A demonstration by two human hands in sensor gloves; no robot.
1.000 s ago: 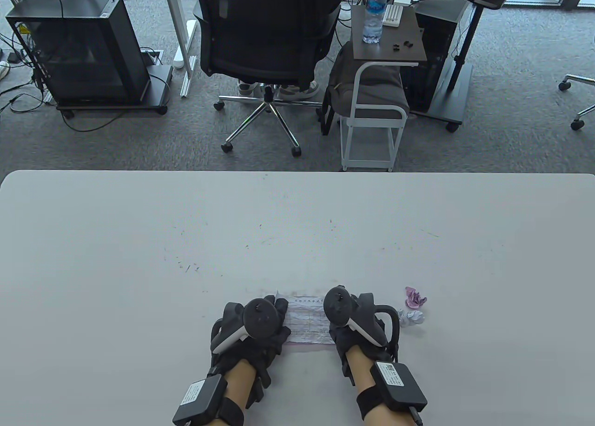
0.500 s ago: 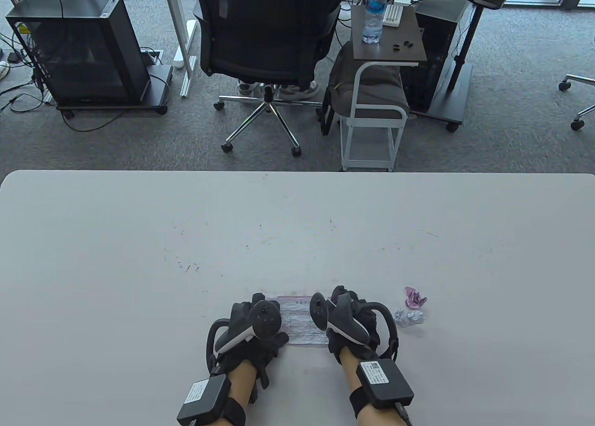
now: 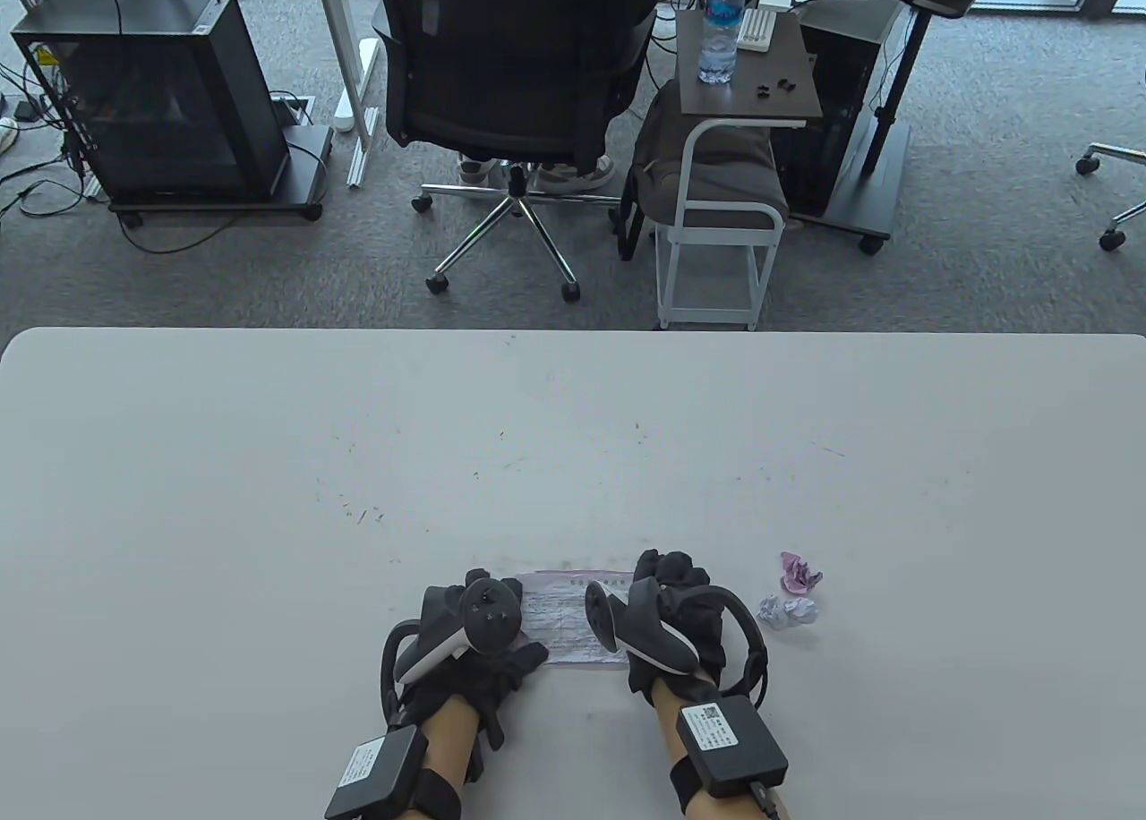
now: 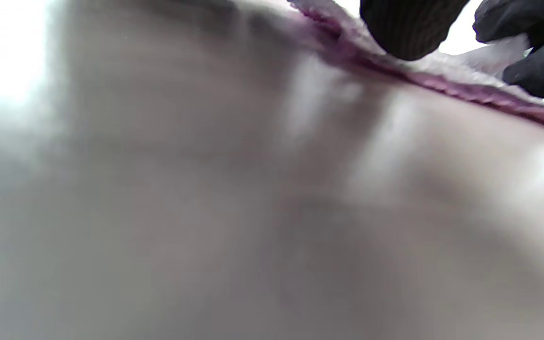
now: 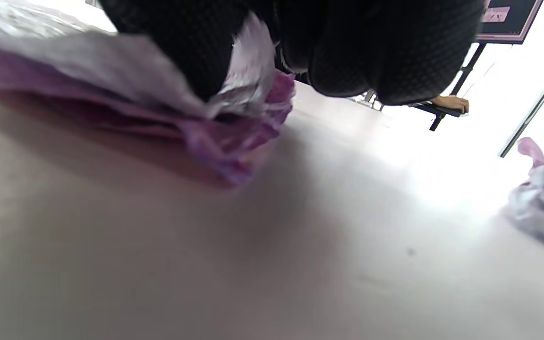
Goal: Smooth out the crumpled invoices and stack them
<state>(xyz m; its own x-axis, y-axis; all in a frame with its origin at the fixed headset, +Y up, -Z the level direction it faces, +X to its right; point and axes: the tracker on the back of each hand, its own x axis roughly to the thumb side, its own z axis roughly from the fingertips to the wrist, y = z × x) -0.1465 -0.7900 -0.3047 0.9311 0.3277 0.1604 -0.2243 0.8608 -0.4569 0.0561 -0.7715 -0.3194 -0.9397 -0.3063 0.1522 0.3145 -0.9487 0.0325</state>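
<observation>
A flattened invoice [image 3: 562,620], white over a purple copy, lies near the table's front edge between my hands. My left hand [image 3: 488,663] rests on its left end; in the left wrist view one fingertip [image 4: 406,28] presses on the purple edge [image 4: 465,89]. My right hand [image 3: 671,587] covers the right end with its fingers curled. In the right wrist view those fingers [image 5: 196,52] pinch the white sheet [image 5: 248,56] above the purple copy [image 5: 234,141]. To the right lie a crumpled pink invoice [image 3: 799,572] and a crumpled white invoice [image 3: 788,611], also seen as a blurred ball [image 5: 543,208].
The grey table [image 3: 573,444] stretches far beyond the hands. Past its far edge stand an office chair [image 3: 510,59] with a seated person, a side table with a water bottle [image 3: 722,23] and a black computer case [image 3: 152,95].
My right hand has slid left along the invoice and curled its fingers at the right end. My left hand has drawn slightly left and nearer to me.
</observation>
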